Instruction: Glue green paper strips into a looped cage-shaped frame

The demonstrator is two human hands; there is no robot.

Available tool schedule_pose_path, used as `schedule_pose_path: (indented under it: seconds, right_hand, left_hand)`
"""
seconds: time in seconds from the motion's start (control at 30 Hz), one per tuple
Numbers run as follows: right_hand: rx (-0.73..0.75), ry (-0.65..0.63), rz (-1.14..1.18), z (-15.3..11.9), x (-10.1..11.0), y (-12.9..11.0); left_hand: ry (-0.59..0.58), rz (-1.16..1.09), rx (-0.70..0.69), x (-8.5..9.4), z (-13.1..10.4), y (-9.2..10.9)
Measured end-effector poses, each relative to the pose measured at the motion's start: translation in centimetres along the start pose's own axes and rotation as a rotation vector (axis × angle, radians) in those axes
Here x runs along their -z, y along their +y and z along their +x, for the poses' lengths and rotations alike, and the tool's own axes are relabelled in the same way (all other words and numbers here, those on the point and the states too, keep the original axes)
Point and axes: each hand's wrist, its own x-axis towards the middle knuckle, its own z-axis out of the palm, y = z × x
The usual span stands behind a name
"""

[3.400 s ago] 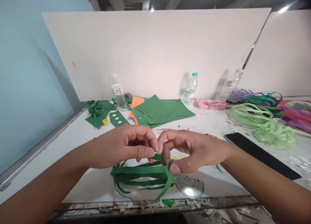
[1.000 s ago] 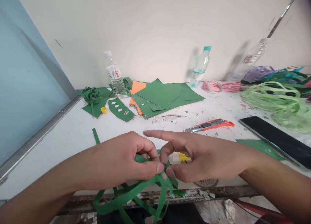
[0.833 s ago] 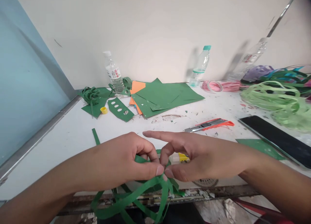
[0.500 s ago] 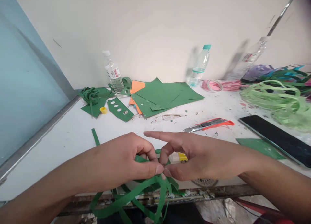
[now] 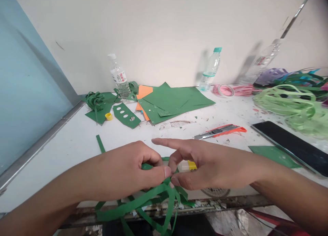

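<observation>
My left hand (image 5: 138,171) is closed, thumb and forefinger pinched on green paper strips (image 5: 143,198) at the table's front edge. The strips loop down over the edge below both hands. From the right, my right hand (image 5: 202,164) meets it, thumb and a bent finger closed at the same gathered point of the strips, its forefinger stretched out to the left. The exact spot between the fingertips is partly hidden. Behind my right hand lies a white and yellow object (image 5: 191,165), partly covered.
A utility knife (image 5: 220,131) and a black phone (image 5: 289,145) lie to the right. Green sheets (image 5: 176,101), a yellow ring (image 5: 109,116) and a bottle (image 5: 119,79) stand or lie farther back. Pale green strips (image 5: 287,101) are heaped at the right.
My left thumb and fingers have shifted slightly up and left at the gathered strips. The hanging loops have moved a little. My right hand is almost unmoved.
</observation>
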Motion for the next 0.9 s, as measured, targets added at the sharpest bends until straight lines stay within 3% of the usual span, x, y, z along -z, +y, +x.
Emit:
schedule_pose_path:
  seconds: [0.1, 0.5, 0.9]
  right_hand:
    - [-0.009, 0.003, -0.004, -0.01, -0.07, -0.02]
    - [0.103, 0.038, -0.098, -0.16, 0.51, 0.8]
    - [0.119, 0.024, -0.133, -0.06, 0.28, 0.42]
  left_hand:
    - [-0.07, 0.02, 0.036, 0.19, 0.11, 0.49]
    - [-0.066, 0.008, 0.018, 0.4, 0.25, 0.37]
    - [-0.104, 0.037, 0.07, 0.74, 0.27, 0.66]
